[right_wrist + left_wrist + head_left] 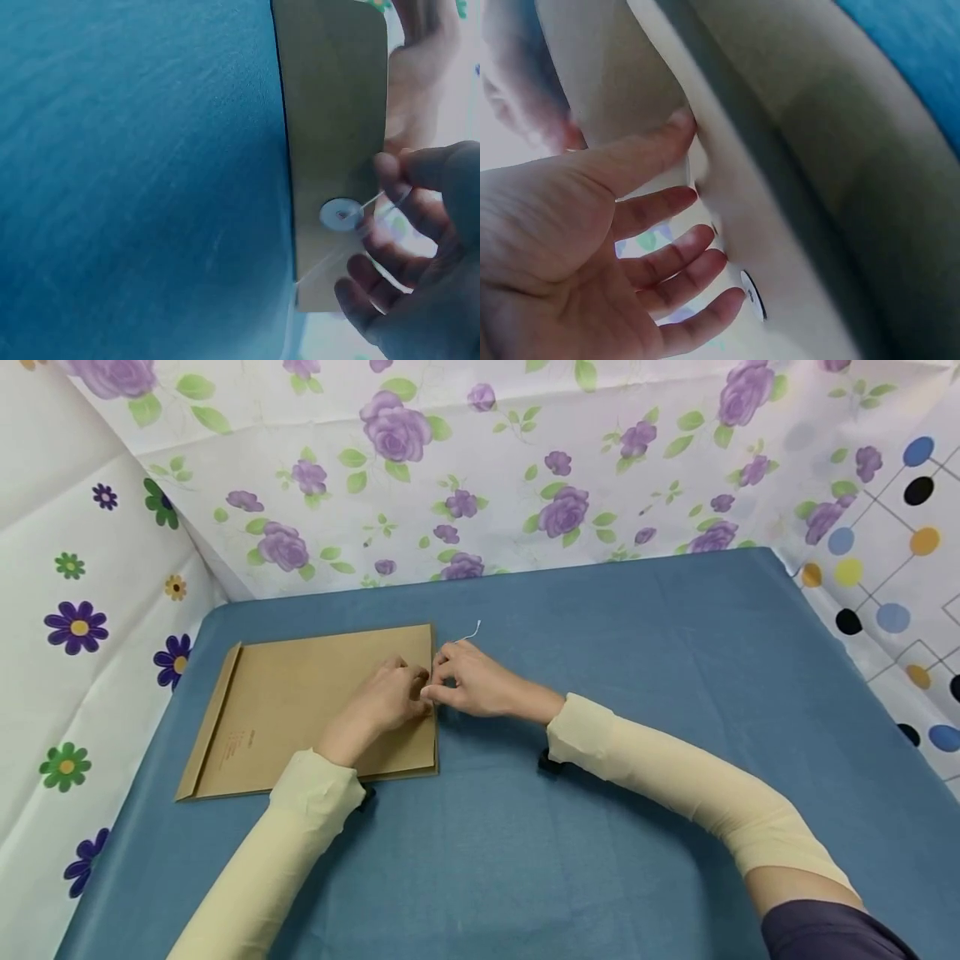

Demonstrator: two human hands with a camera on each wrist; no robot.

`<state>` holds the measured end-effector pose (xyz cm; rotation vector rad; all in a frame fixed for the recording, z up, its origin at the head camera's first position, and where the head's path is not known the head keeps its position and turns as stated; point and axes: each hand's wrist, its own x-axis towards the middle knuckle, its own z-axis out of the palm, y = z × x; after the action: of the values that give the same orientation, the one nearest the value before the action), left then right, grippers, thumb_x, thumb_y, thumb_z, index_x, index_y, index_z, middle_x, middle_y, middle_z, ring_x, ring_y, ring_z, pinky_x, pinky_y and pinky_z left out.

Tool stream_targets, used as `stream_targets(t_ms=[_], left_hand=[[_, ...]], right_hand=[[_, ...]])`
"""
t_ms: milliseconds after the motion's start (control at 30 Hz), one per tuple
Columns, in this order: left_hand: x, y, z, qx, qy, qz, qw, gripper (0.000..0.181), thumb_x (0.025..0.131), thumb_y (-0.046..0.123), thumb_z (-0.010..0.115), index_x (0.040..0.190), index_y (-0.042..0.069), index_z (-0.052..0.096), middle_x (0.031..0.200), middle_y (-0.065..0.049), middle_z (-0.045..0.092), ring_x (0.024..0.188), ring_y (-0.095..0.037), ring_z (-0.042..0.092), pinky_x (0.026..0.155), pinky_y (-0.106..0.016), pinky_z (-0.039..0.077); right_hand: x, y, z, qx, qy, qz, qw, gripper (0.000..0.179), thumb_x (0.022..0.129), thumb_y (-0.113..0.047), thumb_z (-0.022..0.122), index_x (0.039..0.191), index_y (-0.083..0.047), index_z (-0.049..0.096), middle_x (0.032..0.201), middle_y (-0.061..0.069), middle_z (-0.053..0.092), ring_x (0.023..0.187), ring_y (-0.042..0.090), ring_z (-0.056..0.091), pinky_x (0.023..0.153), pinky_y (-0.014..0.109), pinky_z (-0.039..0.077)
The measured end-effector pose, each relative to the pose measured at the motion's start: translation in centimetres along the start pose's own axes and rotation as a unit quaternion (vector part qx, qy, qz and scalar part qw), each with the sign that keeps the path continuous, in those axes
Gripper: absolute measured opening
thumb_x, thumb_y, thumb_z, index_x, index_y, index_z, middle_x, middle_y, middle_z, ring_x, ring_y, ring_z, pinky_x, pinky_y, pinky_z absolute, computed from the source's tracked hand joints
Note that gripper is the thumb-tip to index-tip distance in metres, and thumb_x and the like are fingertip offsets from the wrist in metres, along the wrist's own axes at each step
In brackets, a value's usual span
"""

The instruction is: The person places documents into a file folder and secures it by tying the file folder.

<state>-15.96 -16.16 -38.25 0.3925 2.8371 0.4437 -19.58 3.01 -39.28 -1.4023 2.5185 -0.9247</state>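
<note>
A brown kraft-paper document envelope lies on the left half of the blue-covered table, faint red print near its lower left. At its right edge my left hand holds the paper, thumb and fingertips on the edge in the left wrist view. My right hand comes in from the right and pinches a thin white string between thumb and forefinger. In the right wrist view the string runs from a round white button on the envelope's narrow end. Another white disc shows beside my left little finger.
Blue cloth covers the table. Behind it hangs a curtain with purple roses; patterned sheets close off the left and right sides. Cream sleeves cover both forearms, with small black devices under the wrists.
</note>
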Motion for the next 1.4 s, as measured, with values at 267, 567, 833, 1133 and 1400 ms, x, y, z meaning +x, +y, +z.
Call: stream_targets(t_ms=[267,567,833,1133,1400], left_hand=[[0.4,-0.5,-0.3,0.001,0.003,0.018,0.9998,0.035,0.095,0.012,0.069,0.125,-0.005,0.064,0.116,-0.024,0.055,0.105,-0.038,0.050,0.089,-0.048,0.045],[1.4,-2.8,-2.1,-0.148,-0.001,0.008,0.9889,0.043,0.112,0.016,0.033,0.134,-0.012,0.057,0.120,-0.028,0.068,0.110,-0.039,0.064,0.093,-0.050,0.050],[1.3,-1.9,-2.5,-0.173,-0.071,-0.039,0.9816,0.072,0.103,0.048,0.056,0.152,-0.004,0.043,0.133,-0.024,0.064,0.097,-0.029,0.067,0.082,-0.044,0.053],[1.2,-0.8,-2.0,-0.168,-0.117,-0.024,0.9786,0.041,0.104,0.021,0.053,0.133,-0.008,0.056,0.134,-0.029,0.058,0.119,-0.036,0.056,0.098,-0.046,0.046],[1.3,0.5,-2.8,-0.152,-0.179,-0.034,0.9714,0.026,0.105,0.019,0.047,0.092,0.001,0.061,0.085,-0.012,0.067,0.079,-0.025,0.062,0.080,-0.037,0.047]], right_hand=[[-0.7,-2.9,-0.3,0.061,-0.020,-0.037,0.9973,0.043,0.106,-0.021,0.059,0.064,-0.017,0.054,0.058,-0.002,0.046,0.056,0.012,0.042,0.080,0.035,0.043],[-0.5,-2.7,1.6,0.092,-0.059,0.004,0.9940,0.043,0.107,-0.024,0.057,0.065,-0.015,0.059,0.060,-0.006,0.047,0.054,0.010,0.043,0.062,0.025,0.037],[-0.3,-3.7,2.4,0.063,-0.073,0.094,0.9908,0.045,0.103,-0.035,0.064,0.065,-0.012,0.062,0.054,-0.003,0.050,0.045,0.009,0.041,0.048,0.024,0.035],[-0.1,-5.5,3.0,-0.024,-0.117,0.226,0.9668,0.032,0.086,-0.029,0.071,0.064,-0.021,0.049,0.057,-0.008,0.042,0.053,0.011,0.043,0.047,0.029,0.035],[-0.7,-6.6,2.7,-0.021,-0.169,0.282,0.9442,0.054,0.091,-0.035,0.074,0.131,-0.006,0.051,0.079,0.002,0.061,0.061,0.017,0.055,0.051,0.033,0.042]])
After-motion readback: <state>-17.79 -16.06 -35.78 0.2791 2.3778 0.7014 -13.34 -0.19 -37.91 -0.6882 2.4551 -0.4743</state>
